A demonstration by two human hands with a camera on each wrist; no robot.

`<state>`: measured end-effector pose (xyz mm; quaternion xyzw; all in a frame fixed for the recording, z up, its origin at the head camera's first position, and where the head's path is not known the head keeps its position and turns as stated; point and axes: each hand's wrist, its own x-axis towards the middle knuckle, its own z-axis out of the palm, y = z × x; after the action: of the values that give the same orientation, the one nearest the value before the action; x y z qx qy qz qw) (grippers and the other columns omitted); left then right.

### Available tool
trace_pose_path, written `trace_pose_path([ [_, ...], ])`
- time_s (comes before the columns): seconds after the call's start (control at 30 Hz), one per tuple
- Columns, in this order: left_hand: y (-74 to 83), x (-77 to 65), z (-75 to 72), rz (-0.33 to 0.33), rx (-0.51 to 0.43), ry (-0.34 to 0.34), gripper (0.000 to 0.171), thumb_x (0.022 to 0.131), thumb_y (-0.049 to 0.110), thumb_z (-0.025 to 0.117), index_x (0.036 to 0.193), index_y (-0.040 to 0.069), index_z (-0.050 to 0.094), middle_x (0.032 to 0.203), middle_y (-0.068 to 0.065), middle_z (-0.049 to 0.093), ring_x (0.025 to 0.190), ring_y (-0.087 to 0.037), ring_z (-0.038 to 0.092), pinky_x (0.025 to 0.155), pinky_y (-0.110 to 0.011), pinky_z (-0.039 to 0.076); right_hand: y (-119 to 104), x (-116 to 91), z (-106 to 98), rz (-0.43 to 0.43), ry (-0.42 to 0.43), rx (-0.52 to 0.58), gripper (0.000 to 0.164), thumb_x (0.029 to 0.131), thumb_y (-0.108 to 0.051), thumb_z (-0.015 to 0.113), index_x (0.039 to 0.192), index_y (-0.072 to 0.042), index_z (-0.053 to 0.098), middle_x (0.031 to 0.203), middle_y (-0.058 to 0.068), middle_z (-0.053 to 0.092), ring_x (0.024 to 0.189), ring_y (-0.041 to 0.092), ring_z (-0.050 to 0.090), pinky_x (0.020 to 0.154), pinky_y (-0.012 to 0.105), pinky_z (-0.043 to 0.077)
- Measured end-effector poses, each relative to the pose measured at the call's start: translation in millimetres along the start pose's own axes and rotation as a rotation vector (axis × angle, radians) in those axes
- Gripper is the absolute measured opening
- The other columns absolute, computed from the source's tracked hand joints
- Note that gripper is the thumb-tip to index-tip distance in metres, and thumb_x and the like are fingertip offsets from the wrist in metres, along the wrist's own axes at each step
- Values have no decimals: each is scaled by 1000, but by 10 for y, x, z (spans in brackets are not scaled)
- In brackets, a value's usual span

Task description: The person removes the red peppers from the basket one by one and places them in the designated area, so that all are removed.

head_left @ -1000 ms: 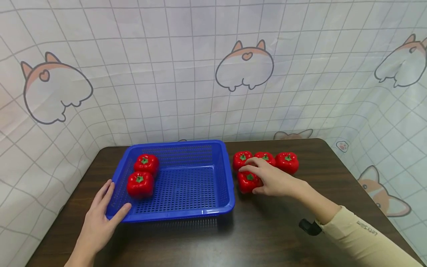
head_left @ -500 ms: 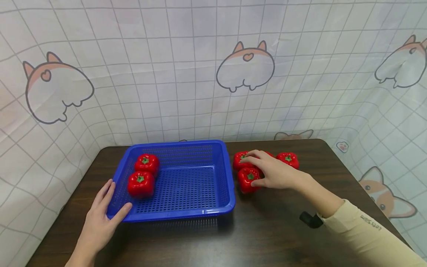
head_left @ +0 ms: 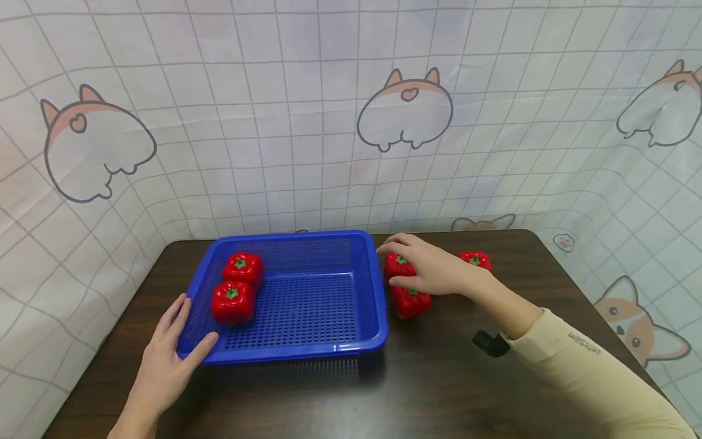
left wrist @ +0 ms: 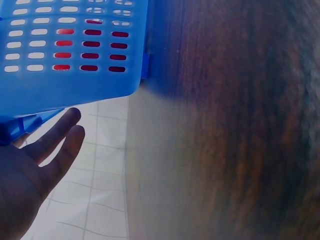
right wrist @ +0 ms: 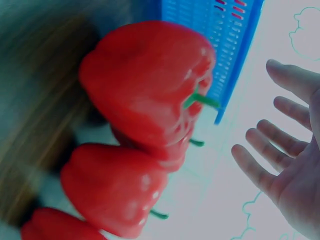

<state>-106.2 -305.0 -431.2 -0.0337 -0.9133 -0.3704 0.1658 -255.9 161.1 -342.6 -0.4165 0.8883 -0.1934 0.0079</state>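
My left hand (head_left: 164, 360) lies at the near left corner of a blue plastic basket (head_left: 290, 352), fingers along its left rim and thumb at the front rim. In the left wrist view, the fingers of that hand (left wrist: 45, 160) look extended beside the basket wall (left wrist: 75, 85). My right hand (head_left: 430, 265), fingers spread and holding nothing, hovers over a group of red bell peppers beside the basket. Beneath it show the rear left pepper (head_left: 396, 267) and the front pepper (head_left: 410, 303); another sits to the right (head_left: 476, 259). The right wrist view shows the big near pepper (right wrist: 150, 80) apart from the fingers.
Two red bell peppers (head_left: 233, 303) stand inside the basket at its left side. The dark wooden table (head_left: 417, 390) ends at a white gridded cloth (head_left: 307, 152) with cartoon dogs, which hangs behind and at both sides.
My right hand has left the front pepper and shifted back and left over the rear left one, covering the rear middle pepper. The left hand and the basket stay put.
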Motion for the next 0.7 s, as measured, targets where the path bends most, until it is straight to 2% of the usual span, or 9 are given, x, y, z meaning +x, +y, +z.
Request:
trace_pose_path([
  [0.27, 7, -9, 2, 3, -1, 10, 84, 95, 28, 75, 160, 2, 29, 168, -15, 23, 146, -54, 26, 107, -77, 26, -151, 315, -15, -29, -32, -27, 51, 95, -24, 75, 141, -9, 58, 142, 12, 53, 127, 26, 53, 102, 45, 51],
  [0.33, 8, -10, 2, 3, -4, 11, 84, 95, 28, 75, 160, 2, 30, 168, -15, 23, 146, -54, 26, 108, -76, 26, -187, 395, -15, -33, -43, -20, 51, 96, -24, 75, 142, -9, 57, 142, 12, 52, 115, 26, 59, 96, 43, 54],
  [0.4, 9, -12, 0, 1, -5, 9, 84, 95, 28, 75, 160, 2, 30, 168, -15, 23, 146, -54, 26, 108, -76, 26, -211, 471, -7, -36, -52, -19, 51, 96, -24, 74, 142, -9, 57, 142, 12, 52, 115, 26, 59, 97, 42, 54],
  [0.5, 9, -12, 0, -5, -5, 6, 84, 95, 28, 75, 161, 3, 29, 168, -14, 23, 146, -54, 25, 108, -77, 25, -247, 567, 9, -40, -72, -12, 52, 97, -25, 73, 143, -10, 56, 143, 11, 52, 120, 25, 58, 102, 43, 51],
  [0.57, 9, -12, 0, -7, -6, 4, 84, 95, 28, 75, 161, 3, 29, 168, -14, 23, 146, -53, 25, 108, -77, 25, -270, 624, 19, -49, -76, -19, 52, 97, -26, 73, 144, -10, 56, 143, 10, 52, 132, 26, 51, 110, 44, 45],
  [0.7, 9, -12, -5, -7, -5, 4, 84, 95, 29, 75, 161, 3, 29, 168, -14, 22, 147, -53, 25, 108, -77, 25, -329, 742, 32, -58, -94, -16, 52, 97, -26, 72, 144, -11, 55, 144, 10, 52, 134, 26, 50, 111, 43, 43],
])
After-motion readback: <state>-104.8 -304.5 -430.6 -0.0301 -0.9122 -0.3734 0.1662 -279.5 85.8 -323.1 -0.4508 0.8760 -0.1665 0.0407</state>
